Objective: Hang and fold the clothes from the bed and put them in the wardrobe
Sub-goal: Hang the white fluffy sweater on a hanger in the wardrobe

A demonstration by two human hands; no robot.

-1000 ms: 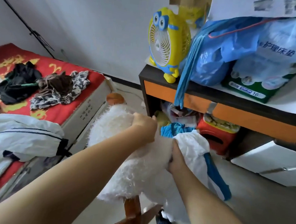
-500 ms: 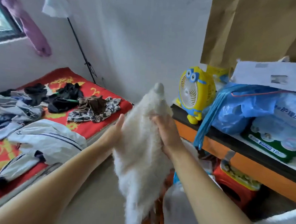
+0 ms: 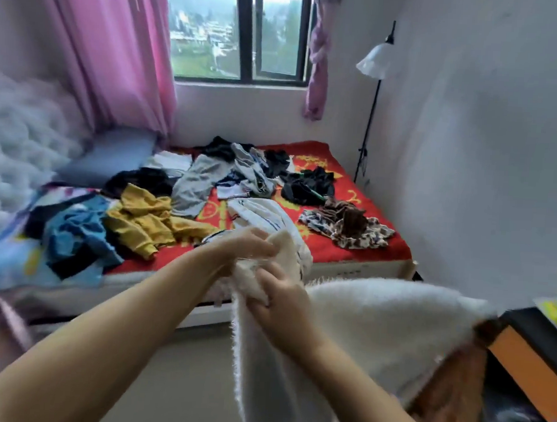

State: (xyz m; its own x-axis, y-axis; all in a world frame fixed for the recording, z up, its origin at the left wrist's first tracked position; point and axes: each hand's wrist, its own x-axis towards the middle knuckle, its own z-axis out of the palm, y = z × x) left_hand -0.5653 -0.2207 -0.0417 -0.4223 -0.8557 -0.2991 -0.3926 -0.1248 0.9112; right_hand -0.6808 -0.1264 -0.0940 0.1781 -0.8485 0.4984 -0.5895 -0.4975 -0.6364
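I hold a white fluffy garment (image 3: 371, 322) up in front of me, between myself and the bed (image 3: 345, 256). My left hand (image 3: 252, 245) pinches its top edge. Just below, my right hand (image 3: 279, 294) grips the same fabric, and the rest of the garment spreads out to the right and hangs down. On the bed's red cover lie several loose clothes: a yellow top (image 3: 147, 217), a blue garment (image 3: 79, 229), grey trousers (image 3: 194, 184), black items (image 3: 304, 183), a leopard-print piece (image 3: 347, 227) and a white jacket (image 3: 257, 213).
A window (image 3: 241, 31) with pink curtains (image 3: 117, 50) is behind the bed. By the right wall stands a floor lamp (image 3: 375, 61). An orange and black shelf unit (image 3: 527, 362) is at the right edge. Bare floor (image 3: 178, 376) lies between me and the bed.
My view has swung left from the shelf unit to the bed and window. The fluffy garment has come up and round with both hands, which now hold it close together at its top.
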